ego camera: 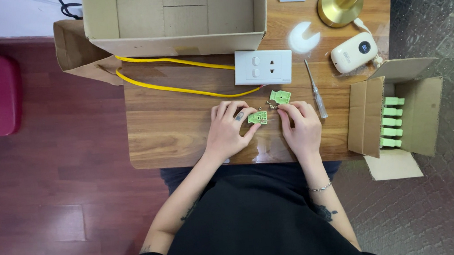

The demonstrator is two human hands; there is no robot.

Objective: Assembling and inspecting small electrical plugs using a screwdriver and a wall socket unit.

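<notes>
Fingertips of our left hand and right hand close lightly from both sides on a small green plastic part resting on the wooden table. A second green piece lies at one o'clock from it, just below the white socket plate, and a screwdriver lies at two o'clock beside our right hand.

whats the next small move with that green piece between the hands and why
Probably reach the right hand up to the second green piece lying just above it and bring it to the green piece that both hands pinch at their fingers; the two look like matching halves.
</notes>
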